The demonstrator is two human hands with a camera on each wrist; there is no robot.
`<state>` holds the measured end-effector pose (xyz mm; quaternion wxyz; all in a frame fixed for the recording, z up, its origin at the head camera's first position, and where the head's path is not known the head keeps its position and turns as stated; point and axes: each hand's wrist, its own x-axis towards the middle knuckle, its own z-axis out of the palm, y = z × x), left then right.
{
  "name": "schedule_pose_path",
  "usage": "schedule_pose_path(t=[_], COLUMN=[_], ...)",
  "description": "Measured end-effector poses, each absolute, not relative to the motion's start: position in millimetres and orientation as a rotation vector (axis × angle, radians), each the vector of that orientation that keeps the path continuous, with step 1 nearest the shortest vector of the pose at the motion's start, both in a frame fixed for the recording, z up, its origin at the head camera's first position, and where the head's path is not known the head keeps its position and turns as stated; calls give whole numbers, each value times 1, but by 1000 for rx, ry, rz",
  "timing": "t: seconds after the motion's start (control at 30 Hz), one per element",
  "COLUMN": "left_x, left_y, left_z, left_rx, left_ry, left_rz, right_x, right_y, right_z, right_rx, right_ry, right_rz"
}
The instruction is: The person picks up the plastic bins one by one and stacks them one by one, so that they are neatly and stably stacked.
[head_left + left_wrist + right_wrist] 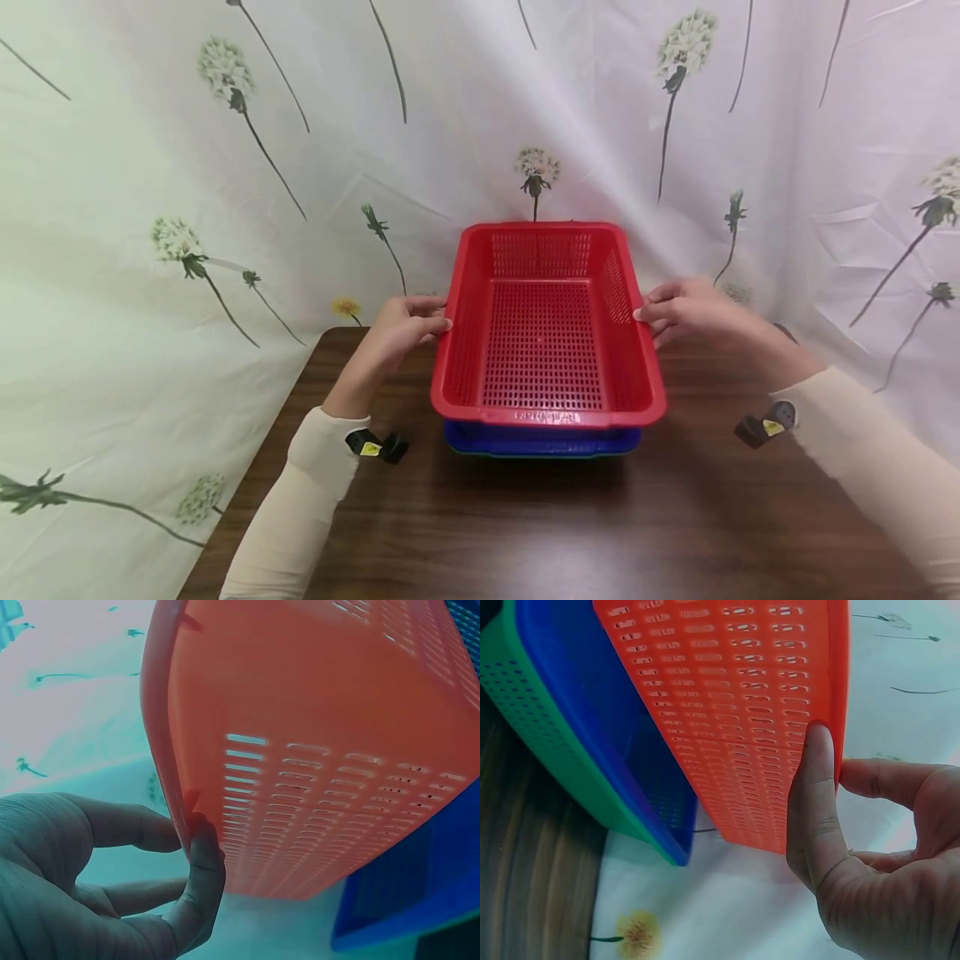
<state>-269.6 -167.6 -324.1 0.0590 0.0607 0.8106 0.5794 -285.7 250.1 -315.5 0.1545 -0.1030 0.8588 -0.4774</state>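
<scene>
Both hands hold a red plastic basket (540,342) with slotted walls and a perforated floor. My left hand (408,327) pinches its left rim between thumb and fingers; in the left wrist view the fingertips (201,840) curl round the rim's edge. On the opposite side my right hand (682,310) pinches the right rim the same way. Beneath it is a blue basket (540,440), nested in a green basket (547,727). In the right wrist view the red basket is tilted and lifted partly out of the blue one.
The baskets are over a dark brown wooden table (525,533). Behind and to the left hangs a white curtain (420,167) printed with dandelions, close to the table's far edge. Each wrist wears a small black camera (378,447) over a cream sleeve (300,508).
</scene>
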Motion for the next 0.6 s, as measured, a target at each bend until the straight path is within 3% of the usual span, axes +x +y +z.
schedule_pose_path(t=[0.6], left_x=[-279], left_y=[-172], left_z=[-373], left_rx=[98], left_ry=[2494], left_rz=[1630], right_x=[-306], right_y=[239], right_z=[-365], right_rx=[-301], right_ry=[2347], right_rz=[-1407])
